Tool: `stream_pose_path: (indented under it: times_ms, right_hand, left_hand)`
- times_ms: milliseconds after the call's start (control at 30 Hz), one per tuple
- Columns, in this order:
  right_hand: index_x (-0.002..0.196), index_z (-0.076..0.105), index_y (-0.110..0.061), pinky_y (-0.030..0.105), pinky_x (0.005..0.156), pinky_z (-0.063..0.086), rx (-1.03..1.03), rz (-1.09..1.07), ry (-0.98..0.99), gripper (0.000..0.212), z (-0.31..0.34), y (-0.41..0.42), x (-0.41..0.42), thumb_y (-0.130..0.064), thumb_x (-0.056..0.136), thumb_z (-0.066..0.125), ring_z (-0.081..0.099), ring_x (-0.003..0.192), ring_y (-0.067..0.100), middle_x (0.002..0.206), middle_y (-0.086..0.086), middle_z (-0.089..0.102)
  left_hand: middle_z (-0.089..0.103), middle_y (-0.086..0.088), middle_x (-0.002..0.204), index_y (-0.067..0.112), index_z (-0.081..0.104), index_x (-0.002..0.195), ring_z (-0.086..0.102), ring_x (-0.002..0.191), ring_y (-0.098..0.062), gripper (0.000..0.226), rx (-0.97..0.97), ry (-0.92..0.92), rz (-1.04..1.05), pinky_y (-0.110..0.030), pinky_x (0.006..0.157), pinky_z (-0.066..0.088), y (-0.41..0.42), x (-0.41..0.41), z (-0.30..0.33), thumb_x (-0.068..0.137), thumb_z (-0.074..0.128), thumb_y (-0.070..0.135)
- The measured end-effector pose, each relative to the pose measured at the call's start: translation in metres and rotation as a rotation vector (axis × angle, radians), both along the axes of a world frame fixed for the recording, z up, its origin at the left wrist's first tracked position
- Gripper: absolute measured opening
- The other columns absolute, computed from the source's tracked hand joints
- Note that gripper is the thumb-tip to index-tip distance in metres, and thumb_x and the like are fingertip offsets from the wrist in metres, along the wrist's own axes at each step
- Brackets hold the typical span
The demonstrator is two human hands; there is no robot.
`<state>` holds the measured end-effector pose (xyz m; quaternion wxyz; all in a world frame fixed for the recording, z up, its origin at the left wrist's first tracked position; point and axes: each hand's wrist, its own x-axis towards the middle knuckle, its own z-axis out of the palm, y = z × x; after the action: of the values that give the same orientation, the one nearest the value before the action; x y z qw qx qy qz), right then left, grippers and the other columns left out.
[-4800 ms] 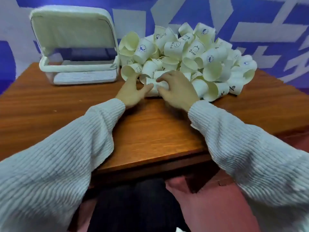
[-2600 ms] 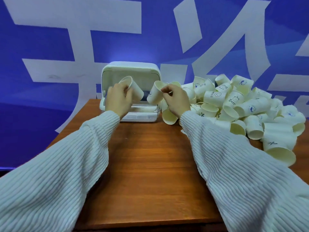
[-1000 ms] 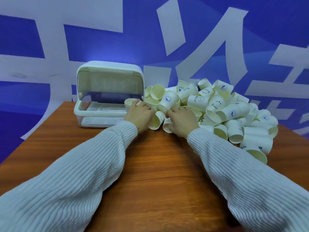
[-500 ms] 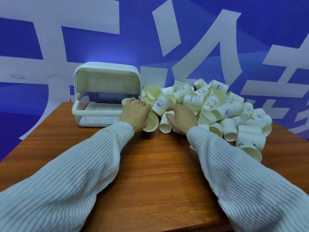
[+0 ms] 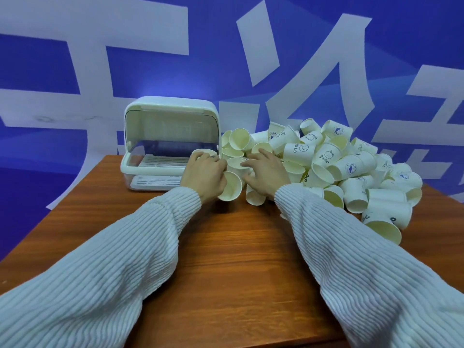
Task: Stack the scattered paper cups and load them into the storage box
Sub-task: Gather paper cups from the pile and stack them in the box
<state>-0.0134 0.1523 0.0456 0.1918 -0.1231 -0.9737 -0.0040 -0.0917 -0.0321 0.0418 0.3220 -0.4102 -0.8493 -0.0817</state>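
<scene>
On the wooden surface [image 5: 226, 259], the open storage box [image 5: 170, 144] sits just beyond the left hand [image 5: 204, 175], which grips a cup [image 5: 229, 188], while the right hand [image 5: 267, 172] spreads loosely over the paper cup pile [image 5: 339, 167], so gathering is under way and nesting likely comes next.

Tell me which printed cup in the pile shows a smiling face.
The "HELLO" cup, lying on its side high in the pile; its neighbour reads "Bear".

Staged studio setting: wooden table [image 5: 238, 259] before printed blue backdrop [image 5: 326, 33].
</scene>
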Motion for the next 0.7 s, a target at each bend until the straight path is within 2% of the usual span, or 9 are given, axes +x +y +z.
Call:
stream_pose_path:
  times_ms: [167, 267, 333, 400, 433, 500, 567, 633, 700]
  right_hand:
    - [0.124, 0.073, -0.026, 0.042, 0.114, 0.034, 0.103, 0.086, 0.04, 0.031, -0.004, -0.007, -0.011, -0.034, 0.1, 0.055, 0.048, 0.135, 0.022, 0.132, -0.003, 0.068]
    - [0.113, 0.076, -0.021, 0.043, 0.1, 0.044, 0.087, 0.078, 0.09, 0.027, 0.002, -0.011, -0.011, -0.031, 0.099, 0.057, 0.057, 0.116, 0.026, 0.119, 0.002, 0.071]
    - [0.106, 0.078, -0.018, 0.044, 0.09, 0.047, 0.031, 0.083, 0.206, 0.026, 0.008, -0.014, -0.007, -0.033, 0.096, 0.058, 0.058, 0.103, 0.027, 0.106, 0.003, 0.071]
    - [0.097, 0.078, -0.017, 0.041, 0.085, 0.046, -0.042, 0.099, 0.424, 0.023, 0.015, -0.018, -0.006, -0.033, 0.093, 0.062, 0.056, 0.096, 0.025, 0.098, 0.002, 0.067]
    - [0.095, 0.077, -0.016, 0.039, 0.085, 0.045, -0.089, 0.107, 0.522, 0.021, 0.019, -0.021, -0.006, -0.032, 0.093, 0.063, 0.055, 0.095, 0.025, 0.097, 0.002, 0.065]
    - [0.101, 0.076, -0.017, 0.037, 0.088, 0.045, -0.157, 0.12, 0.589, 0.021, 0.031, -0.028, -0.011, -0.031, 0.095, 0.062, 0.056, 0.099, 0.024, 0.1, 0.001, 0.068]
    - [0.109, 0.075, -0.019, 0.039, 0.09, 0.047, -0.151, 0.139, 0.573, 0.022, 0.041, -0.035, -0.019, -0.03, 0.099, 0.059, 0.06, 0.103, 0.027, 0.104, 0.0, 0.073]
    - [0.113, 0.074, -0.021, 0.042, 0.091, 0.049, -0.14, 0.17, 0.543, 0.022, 0.049, -0.042, -0.028, -0.028, 0.1, 0.059, 0.062, 0.106, 0.028, 0.108, 0.0, 0.075]
    - [0.117, 0.074, -0.022, 0.045, 0.092, 0.05, -0.136, 0.193, 0.479, 0.023, 0.052, -0.048, -0.038, -0.025, 0.101, 0.059, 0.062, 0.109, 0.029, 0.113, 0.002, 0.075]
  left_hand:
    - [0.067, 0.002, 0.086, 0.02, 0.069, 0.092, 0.061, 0.087, -0.022, 0.021, 0.07, -0.061, -0.005, -0.039, 0.094, 0.041, -0.017, -0.007, 0.0, 0.089, 0.053, 0.033]
    - [0.068, -0.002, 0.089, 0.016, 0.071, 0.097, 0.059, 0.08, -0.021, 0.022, 0.175, -0.103, -0.021, -0.036, 0.081, 0.041, -0.028, -0.007, 0.009, 0.091, 0.055, 0.03]
    - [0.066, -0.003, 0.092, 0.014, 0.07, 0.101, 0.058, 0.079, -0.021, 0.023, 0.281, -0.16, -0.017, -0.036, 0.072, 0.039, -0.033, -0.008, 0.018, 0.094, 0.054, 0.028]
    - [0.058, -0.001, 0.091, 0.015, 0.067, 0.099, 0.054, 0.078, -0.022, 0.02, 0.433, -0.219, 0.024, -0.034, 0.07, 0.035, -0.041, -0.01, 0.03, 0.096, 0.053, 0.028]
    - [0.057, -0.003, 0.092, 0.015, 0.066, 0.098, 0.054, 0.081, -0.025, 0.019, 0.513, -0.244, 0.055, -0.034, 0.071, 0.034, -0.044, -0.014, 0.037, 0.096, 0.052, 0.028]
    - [0.06, -0.009, 0.101, 0.011, 0.068, 0.1, 0.055, 0.088, -0.029, 0.022, 0.641, -0.321, 0.106, -0.035, 0.075, 0.033, -0.048, -0.026, 0.049, 0.097, 0.05, 0.025]
    - [0.064, -0.013, 0.105, 0.009, 0.069, 0.098, 0.058, 0.093, -0.03, 0.025, 0.735, -0.372, 0.131, -0.036, 0.077, 0.036, -0.052, -0.042, 0.054, 0.098, 0.048, 0.023]
    - [0.065, -0.016, 0.098, 0.009, 0.068, 0.088, 0.06, 0.088, -0.031, 0.027, 0.829, -0.392, 0.147, -0.035, 0.074, 0.038, -0.056, -0.056, 0.055, 0.098, 0.047, 0.022]
    - [0.066, -0.015, 0.099, 0.007, 0.071, 0.093, 0.059, 0.085, -0.026, 0.028, 0.902, -0.415, 0.166, -0.033, 0.074, 0.04, -0.061, -0.063, 0.053, 0.099, 0.047, 0.02]
